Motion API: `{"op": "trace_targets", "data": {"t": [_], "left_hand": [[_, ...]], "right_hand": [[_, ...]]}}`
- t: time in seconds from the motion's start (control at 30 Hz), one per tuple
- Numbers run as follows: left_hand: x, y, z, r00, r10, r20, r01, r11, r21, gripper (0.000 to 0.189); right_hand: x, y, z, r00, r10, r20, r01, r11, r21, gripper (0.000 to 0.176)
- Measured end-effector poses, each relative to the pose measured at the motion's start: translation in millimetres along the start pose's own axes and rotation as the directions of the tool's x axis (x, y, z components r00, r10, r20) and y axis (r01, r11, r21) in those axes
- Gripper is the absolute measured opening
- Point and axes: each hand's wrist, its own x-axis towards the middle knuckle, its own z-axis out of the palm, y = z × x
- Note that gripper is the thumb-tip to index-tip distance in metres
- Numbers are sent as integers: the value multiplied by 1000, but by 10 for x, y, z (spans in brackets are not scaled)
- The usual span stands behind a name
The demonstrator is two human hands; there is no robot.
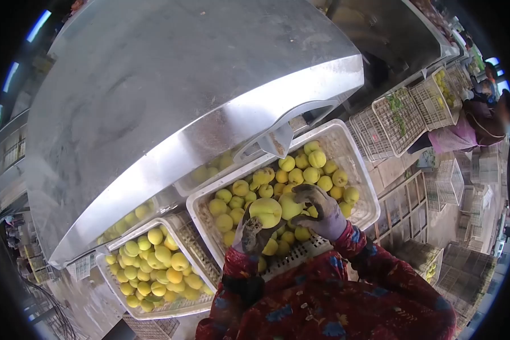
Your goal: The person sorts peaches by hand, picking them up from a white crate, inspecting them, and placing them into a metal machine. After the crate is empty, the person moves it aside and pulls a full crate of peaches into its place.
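Both my hands wear dirty, pale gloves and hover over a white plastic crate [371, 198] of yellow-green peaches. My left hand [251, 234] is closed around a large yellow-green peach [265, 212], its fingers underneath and at the left side. Just to the right, my right hand [324, 213] curls its fingers around another peach [289, 206]. The two held peaches are side by side, almost touching. Below them, many loose peaches [317, 158] lie in the crate, some more orange than others. My hands and sleeves hide part of its near side.
A second crate [103, 266], full of yellower peaches, stands at the left. A large metal machine surface [181, 73] with a shiny edge rises beyond both crates. Stacked crates [399, 122] line the right, near a person in purple [456, 136]. A slatted wooden pallet [405, 207] lies nearby.
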Motion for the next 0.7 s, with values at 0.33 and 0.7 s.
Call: {"op": "trace_targets", "data": {"t": [0.33,0.7], "left_hand": [[113,493,383,972,181,148,-187,982,33,65],[404,452,534,980,-8,197,2,999,32,67]], "right_hand": [[1285,153,-31,931,-257,-260,92,853,-513,55],[766,-322,46,955,-267,-128,194,891,-411,77]]}}
